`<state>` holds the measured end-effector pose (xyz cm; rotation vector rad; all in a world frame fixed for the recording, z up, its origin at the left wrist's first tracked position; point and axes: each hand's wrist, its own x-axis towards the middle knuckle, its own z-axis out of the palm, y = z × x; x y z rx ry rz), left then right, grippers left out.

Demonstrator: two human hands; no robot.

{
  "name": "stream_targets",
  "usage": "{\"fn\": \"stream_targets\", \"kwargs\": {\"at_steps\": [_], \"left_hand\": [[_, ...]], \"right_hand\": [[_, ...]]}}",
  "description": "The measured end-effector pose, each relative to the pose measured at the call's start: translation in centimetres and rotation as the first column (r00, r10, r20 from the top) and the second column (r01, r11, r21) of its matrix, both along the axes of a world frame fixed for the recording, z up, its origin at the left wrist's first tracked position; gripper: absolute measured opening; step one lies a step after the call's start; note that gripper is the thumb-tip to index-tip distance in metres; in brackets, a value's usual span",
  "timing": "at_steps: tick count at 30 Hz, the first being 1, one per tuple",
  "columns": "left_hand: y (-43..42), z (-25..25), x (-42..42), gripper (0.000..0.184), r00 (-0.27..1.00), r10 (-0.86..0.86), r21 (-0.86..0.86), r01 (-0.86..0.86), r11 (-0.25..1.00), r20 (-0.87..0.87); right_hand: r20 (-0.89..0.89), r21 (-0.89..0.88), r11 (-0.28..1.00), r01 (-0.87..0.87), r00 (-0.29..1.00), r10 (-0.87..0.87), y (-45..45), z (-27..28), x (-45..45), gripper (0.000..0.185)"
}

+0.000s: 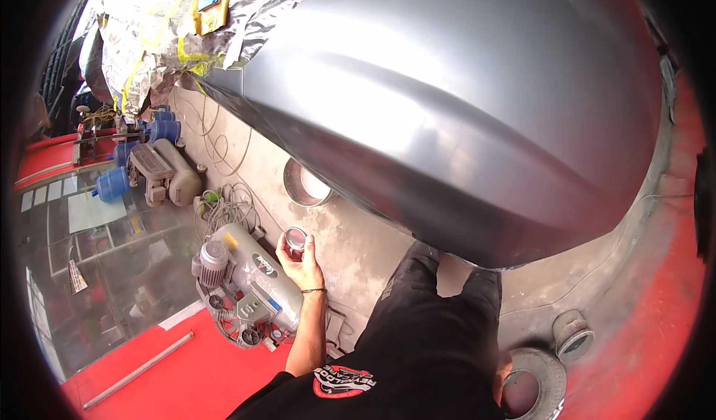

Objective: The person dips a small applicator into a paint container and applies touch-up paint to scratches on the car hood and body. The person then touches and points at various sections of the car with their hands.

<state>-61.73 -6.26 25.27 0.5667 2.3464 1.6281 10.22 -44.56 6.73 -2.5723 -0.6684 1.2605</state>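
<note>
My left hand (302,269) is raised at the left of my body, fingers wrapped round a small round tin (296,239). The tin has a silvery rim and a pinkish-grey top face; I cannot tell whether it is lidded. Ahead of me a large, smooth dark-grey car hood (447,121) fills the upper right, apart from both hands. Only a sliver of skin from my right hand (503,379) shows beside my black shirt, near a tyre (548,375); its fingers are hidden.
A grey air compressor (257,271) with coiled hoses stands at left, by a glass panel (112,256). Foil and paper masking (160,24) covers the upper left, with a blue-and-yellow item (211,2) on it. A metal basin (294,185) and a can (573,336) sit on the floor.
</note>
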Motion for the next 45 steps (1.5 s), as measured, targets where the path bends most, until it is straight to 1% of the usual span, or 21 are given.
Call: {"fn": "stream_targets", "kwargs": {"at_steps": [1, 3, 6, 7, 9, 13, 14, 15, 16, 19, 22, 23, 25, 27, 28, 30, 32, 33, 34, 37, 45], "left_hand": [[0.3, -0.5, -0.9, 0.07, 1.0, 0.007, -0.006, -0.007, 1.0, -0.013], [0.7, -0.9, -2.3, 0.07, 0.999, 0.028, -0.014, -0.028, 1.0, 0.04], [1.2, -1.8, -3.9, 0.071, 0.997, 0.038, -0.032, -0.036, 0.999, 0.065], [1.2, -2.0, -4.3, 0.071, 0.997, 0.037, -0.04, -0.034, 0.999, 0.071], [1.3, -2.0, -4.5, 0.071, 0.997, 0.03, -0.052, -0.027, 0.998, 0.068], [1.6, -1.6, -5.3, 0.07, 0.997, 0.019, -0.09, -0.011, 0.996, 0.08], [1.7, -1.3, -5.6, 0.069, 0.997, 0.021, -0.119, -0.011, 0.993, 0.077], [1.8, -0.7, -5.6, 0.069, 0.997, 0.027, -0.151, -0.016, 0.988, 0.074], [1.6, -0.3, -5.5, 0.067, 0.998, -0.014, -0.129, 0.022, 0.991, 0.062], [1.6, -0.1, -4.6, 0.069, 0.994, -0.063, -0.054, 0.068, 0.996, 0.085], [2.4, 0.2, -3.1, 0.07, 0.994, -0.091, -0.018, 0.092, 0.996, 0.066], [2.5, 0.1, -2.6, 0.072, 0.991, -0.106, 0.023, 0.105, 0.994, 0.081], [2.4, 0.1, -1.6, 0.075, 0.989, -0.144, -0.012, 0.144, 0.989, 0.04], [2.7, 1.5, 0.0, 0.076, 0.979, -0.201, -0.069, 0.2, 0.977, -0.021], [2.9, 2.3, 0.9, 0.076, 0.97, -0.237, -0.092, 0.232, 0.968, -0.047], [3.5, 4.0, 2.6, 0.076, 0.95, -0.305, -0.112, 0.295, 0.949, -0.075], [4.1, 5.5, 3.9, 0.075, 0.892, -0.401, -0.163, 0.373, 0.913, -0.207], [4.6, 6.5, 4.5, 0.075, 0.868, -0.444, -0.185, 0.409, 0.893, -0.222], [5.1, 7.1, 5.2, 0.073, 0.841, -0.462, -0.148, 0.438, 0.887, -0.28], [6.4, 9.2, 6.6, 0.071, 0.767, -0.528, -0.173, 0.501, 0.848, -0.364], [8.5, 10.6, 8.0, 0.073, 0.704, -0.536, -0.124, 0.547, 0.828, -0.466]], "right_hand": [[-0.044, 0.022, 0.998, 0.067, 0.997, -0.066, 1.4, 1.4, -0.8, 0.03], [-0.133, 0.059, 0.977, 0.204, 0.972, -0.195, 7.5, 7.5, -4.7, 0.031], [-0.158, -0.016, 0.946, 0.323, 0.934, -0.321, 10.3, 9.7, -6.7, 0.032], [-0.194, -0.023, 0.938, 0.347, 0.919, -0.345, 10.7, 10.0, -7.1, 0.031], [-0.27, -0.044, 0.919, 0.392, 0.881, -0.389, 10.3, 7.5, -5.1, 0.028], [-0.127, 0.053, 0.901, 0.43, 0.898, -0.421, 15.9, 6.9, -9.7, 0.025], [-0.087, 0.042, 0.918, 0.393, 0.917, -0.389, 18.0, 7.1, -10.7, 0.026], [-0.107, 0.059, 0.917, 0.395, 0.916, -0.388, 20.1, 7.1, -11.6, 0.028], [-0.116, 0.201, 0.897, 0.393, 0.919, -0.377, 21.9, 6.5, -12.6, 0.03], [-0.161, 0.411, 0.833, 0.371, 0.929, -0.334, 27.6, 7.6, -15.0, 0.023], [-0.19, 0.554, 0.776, 0.3, 0.954, -0.233, 34.8, 12.8, -19.4, 0.021], [-0.186, 0.606, 0.758, 0.239, 0.97, -0.157, 36.8, 14.4, -20.6, 0.02], [-0.159, 0.698, 0.706, 0.121, 0.987, -0.011, 40.5, 17.8, -23.2, 0.019], [-0.048, 0.737, 0.668, -0.107, 0.977, 0.21, 44.4, 23.0, -26.8, 0.018], [0.011, 0.745, 0.631, -0.217, 0.95, 0.313, 46.3, 25.4, -28.7, 0.017], [0.158, 0.774, 0.481, -0.411, 0.862, 0.482, 49.5, 28.8, -32.1, 0.013], [0.173, 0.811, 0.378, -0.446, 0.802, 0.572, 52.0, 31.5, -35.7, 0.01], [0.248, 0.814, 0.284, -0.506, 0.745, 0.619, 53.1, 32.9, -37.2, 0.011], [0.322, 0.809, 0.184, -0.558, 0.683, 0.656, 53.9, 33.8, -38.6, 0.012], [0.41, 0.822, 0.018, -0.569, 0.614, 0.674, 55.3, 34.6, -42.0, 0.013], [0.504, 0.779, -0.103, -0.619, 0.519, 0.69, 55.4, 36.1, -46.1, 0.015]]}}
